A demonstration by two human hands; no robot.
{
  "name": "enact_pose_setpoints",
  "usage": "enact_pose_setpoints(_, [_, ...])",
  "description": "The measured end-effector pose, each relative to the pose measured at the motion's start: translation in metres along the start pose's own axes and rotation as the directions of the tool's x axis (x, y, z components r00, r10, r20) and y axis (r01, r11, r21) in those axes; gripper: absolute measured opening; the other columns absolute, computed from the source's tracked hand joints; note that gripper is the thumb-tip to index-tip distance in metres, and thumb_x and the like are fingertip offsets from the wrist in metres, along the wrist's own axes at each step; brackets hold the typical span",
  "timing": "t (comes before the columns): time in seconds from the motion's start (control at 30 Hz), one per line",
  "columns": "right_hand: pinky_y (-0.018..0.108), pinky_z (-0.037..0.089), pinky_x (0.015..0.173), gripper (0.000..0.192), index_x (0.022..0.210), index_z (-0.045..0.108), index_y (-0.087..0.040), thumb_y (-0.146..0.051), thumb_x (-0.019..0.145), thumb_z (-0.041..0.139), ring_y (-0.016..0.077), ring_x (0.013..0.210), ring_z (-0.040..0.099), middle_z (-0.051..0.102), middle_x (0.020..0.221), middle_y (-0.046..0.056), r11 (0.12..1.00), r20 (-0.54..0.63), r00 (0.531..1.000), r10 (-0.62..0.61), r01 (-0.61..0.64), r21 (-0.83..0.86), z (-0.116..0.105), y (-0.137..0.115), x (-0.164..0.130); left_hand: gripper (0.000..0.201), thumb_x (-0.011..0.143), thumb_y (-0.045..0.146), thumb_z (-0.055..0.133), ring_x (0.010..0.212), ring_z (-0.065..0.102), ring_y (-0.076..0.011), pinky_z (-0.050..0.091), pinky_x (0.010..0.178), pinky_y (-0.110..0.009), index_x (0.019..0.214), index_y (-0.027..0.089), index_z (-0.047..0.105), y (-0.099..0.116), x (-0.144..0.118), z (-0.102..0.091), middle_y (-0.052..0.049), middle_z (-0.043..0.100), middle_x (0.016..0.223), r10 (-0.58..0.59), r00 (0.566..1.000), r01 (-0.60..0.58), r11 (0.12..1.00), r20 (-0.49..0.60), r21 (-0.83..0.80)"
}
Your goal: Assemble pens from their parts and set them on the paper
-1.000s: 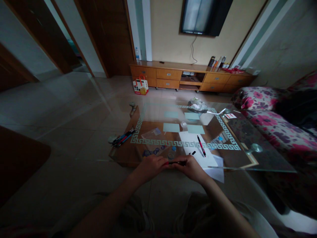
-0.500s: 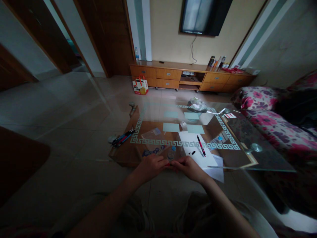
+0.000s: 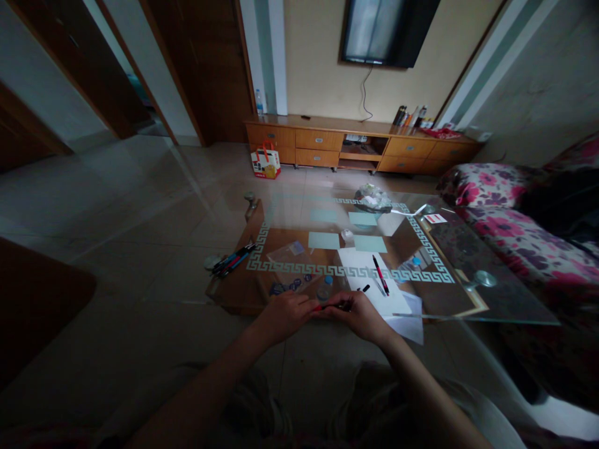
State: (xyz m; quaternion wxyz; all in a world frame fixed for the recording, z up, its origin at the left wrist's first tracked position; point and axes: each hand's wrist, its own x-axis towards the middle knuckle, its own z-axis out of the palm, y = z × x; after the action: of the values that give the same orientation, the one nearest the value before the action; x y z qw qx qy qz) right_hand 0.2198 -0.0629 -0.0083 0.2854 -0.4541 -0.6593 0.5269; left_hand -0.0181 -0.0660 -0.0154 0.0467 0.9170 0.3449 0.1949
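Note:
At the near edge of the glass table, both my hands are closed on a slim red and black pen (image 3: 319,308), mostly hidden by the fingers. My left hand (image 3: 291,313) grips its left end, and my right hand (image 3: 352,313) pinches it from the right, the fingertips nearly meeting. Just beyond lies white paper (image 3: 358,265) with a second red and black pen (image 3: 380,275) and a small black piece (image 3: 365,288) on it. A bunch of dark pens (image 3: 233,260) rests at the table's left edge.
The glass table (image 3: 510,305) has a patterned border and metal supports. A crumpled plastic bag (image 3: 373,197) sits at its far side, with a red and white card (image 3: 435,218) to the right. A bottle with a blue cap (image 3: 324,289) shows behind my hands. A flowered sofa (image 3: 524,237) stands right.
My right hand has shifted slightly and its fingers have moved a little on the pen. My left hand stays nearly in place, and the things on the table have not moved.

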Motion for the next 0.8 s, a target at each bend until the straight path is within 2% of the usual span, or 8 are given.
enact_pose_setpoints(0.13, [0.028,0.051,0.070,0.030,0.091,0.074,-0.017,-0.045,0.079,0.076,0.0175,0.077,0.065,0.073,0.087,0.005,1.000,-0.042,0.999,-0.018,0.018,0.002,0.001,0.002,0.000,0.021,0.101,0.031,0.047,0.072,0.062,-0.0143,0.045,0.071,-0.027,0.103,0.019,0.065,0.000,0.001,0.001,-0.002,0.065,0.078,0.009,1.000,-0.009,1.000,0.015,0.003])
enact_pose_setpoints(0.3, [0.025,0.047,0.060,0.034,0.087,0.070,-0.017,-0.048,0.077,0.078,0.0136,0.067,0.060,0.071,0.082,0.003,1.000,-0.072,0.997,-0.016,0.015,-0.017,0.002,0.003,-0.001,0.022,0.102,0.031,0.046,0.072,0.062,-0.0145,0.045,0.071,-0.027,0.102,0.018,0.065,0.001,0.001,0.000,-0.002,0.066,0.078,0.012,1.000,-0.012,1.000,0.013,0.000])
enact_pose_setpoints(0.4, [0.025,0.047,0.062,0.034,0.085,0.068,-0.017,-0.048,0.076,0.079,0.0138,0.069,0.060,0.070,0.082,0.003,1.000,-0.070,0.997,-0.030,0.030,-0.005,0.003,0.001,-0.001,0.022,0.101,0.031,0.047,0.073,0.063,-0.0147,0.045,0.071,-0.027,0.099,0.018,0.065,0.001,0.001,0.001,-0.002,0.067,0.079,0.010,1.000,-0.009,1.000,0.013,-0.007])
enact_pose_setpoints(0.5, [0.026,0.048,0.065,0.037,0.092,0.070,-0.018,-0.050,0.076,0.078,0.0154,0.074,0.062,0.071,0.087,0.003,0.999,-0.054,0.998,-0.031,0.032,0.011,0.003,-0.004,-0.001,0.023,0.101,0.032,0.047,0.073,0.063,-0.0146,0.045,0.071,-0.027,0.097,0.018,0.065,0.001,0.001,0.001,-0.002,0.067,0.080,0.003,1.000,-0.003,1.000,-0.001,-0.002])
enact_pose_setpoints(0.57, [0.026,0.047,0.065,0.038,0.092,0.072,-0.017,-0.055,0.084,0.069,0.0156,0.073,0.062,0.071,0.084,0.004,1.000,-0.022,1.000,-0.014,0.013,-0.006,0.002,-0.007,-0.002,0.024,0.101,0.033,0.047,0.073,0.063,-0.0146,0.045,0.072,-0.028,0.098,0.018,0.065,0.000,0.001,0.001,-0.002,0.066,0.079,0.011,1.000,-0.011,1.000,-0.018,0.007])
enact_pose_setpoints(0.67, [0.025,0.043,0.059,0.056,0.074,0.072,-0.016,-0.061,0.096,0.046,0.0136,0.059,0.057,0.067,0.065,0.003,0.998,0.046,0.998,0.049,-0.047,-0.043,0.001,-0.010,-0.002,0.024,0.101,0.035,0.048,0.073,0.063,-0.0150,0.045,0.072,-0.028,0.097,0.018,0.066,0.000,0.001,0.002,-0.002,0.066,0.078,0.018,0.999,-0.017,1.000,-0.029,0.013])
enact_pose_setpoints(0.73, [0.025,0.039,0.054,0.061,0.067,0.071,-0.015,-0.062,0.096,0.043,0.0123,0.053,0.053,0.065,0.058,0.003,0.996,0.067,0.995,0.075,-0.071,-0.058,0.000,-0.009,-0.002,0.024,0.101,0.035,0.048,0.074,0.063,-0.0151,0.045,0.072,-0.028,0.096,0.019,0.066,0.000,0.001,0.002,-0.002,0.065,0.078,0.023,0.999,-0.022,1.000,-0.026,0.010])
enact_pose_setpoints(0.8, [0.024,0.036,0.052,0.058,0.067,0.071,-0.015,-0.061,0.094,0.049,0.0114,0.052,0.051,0.065,0.058,0.002,0.994,0.066,0.995,0.077,-0.072,-0.078,0.000,-0.005,-0.002,0.024,0.101,0.033,0.047,0.074,0.062,-0.0148,0.045,0.072,-0.027,0.097,0.018,0.066,0.000,0.001,0.002,-0.002,0.065,0.077,0.026,0.999,-0.025,1.000,-0.026,0.008])
